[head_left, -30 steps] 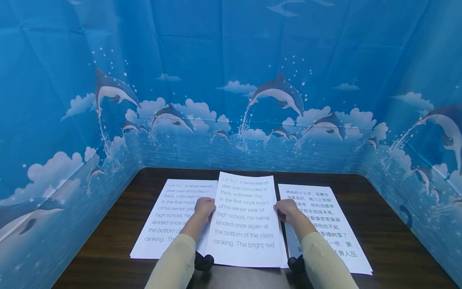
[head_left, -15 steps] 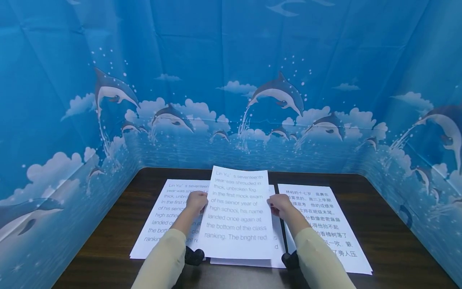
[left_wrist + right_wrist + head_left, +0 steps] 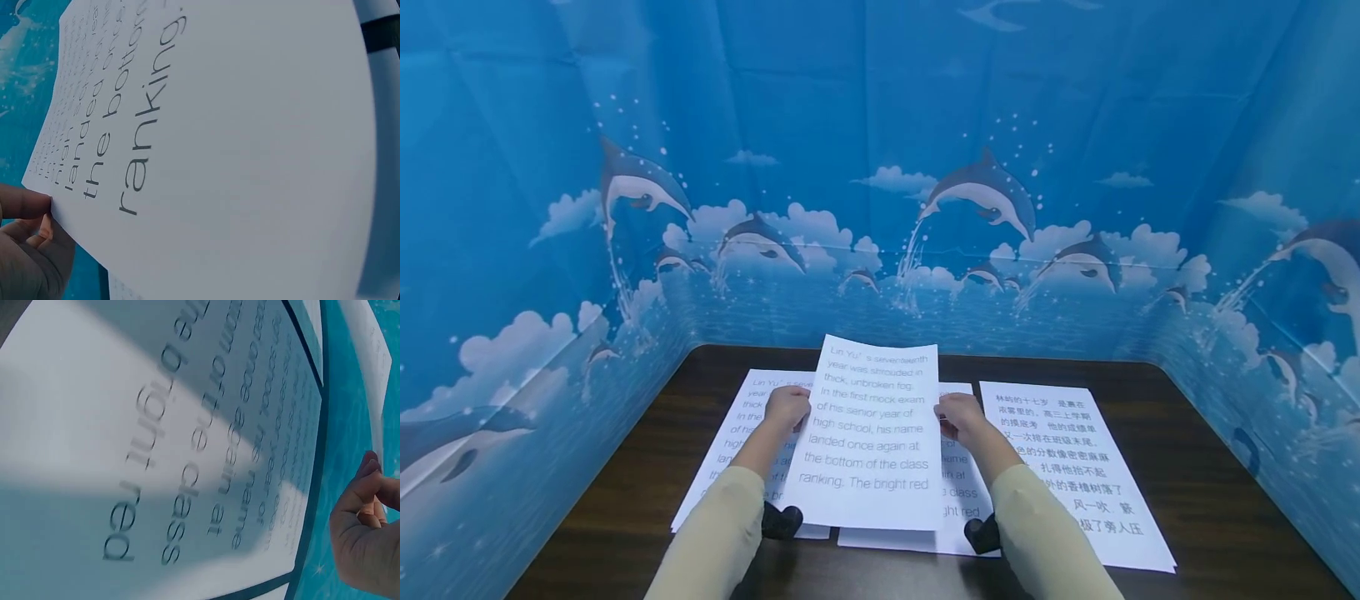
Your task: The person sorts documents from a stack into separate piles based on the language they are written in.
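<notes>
- Blue dolphin-print backdrop [image 3: 880, 125] stands behind the dark surface [image 3: 595, 500].
- Side by side on it lie left papers [image 3: 718, 450], middle papers [image 3: 958, 483] and right papers [image 3: 1060, 450].
- Above, the lifted sheet [image 3: 865, 442] partly covers the left and middle papers; seemingly mid-carry, it next calls for even, matched support.
- Left hand [image 3: 787, 407] and right hand [image 3: 961, 414] each pinch one side edge, fingers closed.

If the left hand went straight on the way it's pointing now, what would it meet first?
The white paper sheet with black English print, which the left hand pinches; past that, probably the blue dolphin-print backdrop, though depth is unclear.
</notes>
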A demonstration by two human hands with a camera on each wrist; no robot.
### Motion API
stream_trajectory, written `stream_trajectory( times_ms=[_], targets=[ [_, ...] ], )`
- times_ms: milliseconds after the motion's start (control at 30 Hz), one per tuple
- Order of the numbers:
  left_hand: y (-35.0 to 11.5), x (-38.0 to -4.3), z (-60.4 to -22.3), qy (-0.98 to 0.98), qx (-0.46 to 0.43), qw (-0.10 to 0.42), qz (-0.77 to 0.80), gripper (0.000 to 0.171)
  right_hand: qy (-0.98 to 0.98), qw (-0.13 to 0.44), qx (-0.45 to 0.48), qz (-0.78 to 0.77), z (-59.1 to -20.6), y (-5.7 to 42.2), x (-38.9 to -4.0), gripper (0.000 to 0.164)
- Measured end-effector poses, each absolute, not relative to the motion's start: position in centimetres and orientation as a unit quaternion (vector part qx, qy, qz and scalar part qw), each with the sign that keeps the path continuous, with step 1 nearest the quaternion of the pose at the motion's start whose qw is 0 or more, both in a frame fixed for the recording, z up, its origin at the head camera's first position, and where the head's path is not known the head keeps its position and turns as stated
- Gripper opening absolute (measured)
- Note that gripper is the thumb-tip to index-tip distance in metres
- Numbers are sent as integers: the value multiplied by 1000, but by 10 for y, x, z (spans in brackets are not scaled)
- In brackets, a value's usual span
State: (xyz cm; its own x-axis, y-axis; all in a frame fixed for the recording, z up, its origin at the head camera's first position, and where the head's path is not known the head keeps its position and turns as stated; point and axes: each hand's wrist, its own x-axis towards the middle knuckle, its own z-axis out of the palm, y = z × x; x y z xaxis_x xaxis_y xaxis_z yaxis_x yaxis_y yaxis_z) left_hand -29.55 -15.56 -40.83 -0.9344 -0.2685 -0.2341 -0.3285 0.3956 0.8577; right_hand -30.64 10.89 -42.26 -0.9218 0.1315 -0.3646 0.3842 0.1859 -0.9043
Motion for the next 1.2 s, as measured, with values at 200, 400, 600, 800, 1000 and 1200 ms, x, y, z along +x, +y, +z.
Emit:
stream_trajectory(
  times_ms=[200, 400, 600, 800, 1000, 1200],
  targets=[
    [-169, -294, -405, 841, -182, 27, 509, 29, 759, 112, 162, -620, -421, 96, -308, 25],
    [-183, -293, -402, 850, -191, 32, 490, 27, 759, 115, 152, -623, -420, 82, -307, 24],
    [-193, -289, -398, 855, -189, 30, 481, 26, 755, 115, 143, -629, -421, 67, -305, 26],
    [-205, -285, -397, 863, -185, 30, 469, 28, 749, 115, 135, -638, -421, 53, -304, 28],
    [-215, -283, -395, 867, -189, 23, 461, 27, 750, 107, 141, -637, -422, 41, -304, 23],
    [-222, -281, -397, 867, -193, 24, 459, 28, 760, 100, 138, -627, -425, 30, -301, 23]
  ],
)
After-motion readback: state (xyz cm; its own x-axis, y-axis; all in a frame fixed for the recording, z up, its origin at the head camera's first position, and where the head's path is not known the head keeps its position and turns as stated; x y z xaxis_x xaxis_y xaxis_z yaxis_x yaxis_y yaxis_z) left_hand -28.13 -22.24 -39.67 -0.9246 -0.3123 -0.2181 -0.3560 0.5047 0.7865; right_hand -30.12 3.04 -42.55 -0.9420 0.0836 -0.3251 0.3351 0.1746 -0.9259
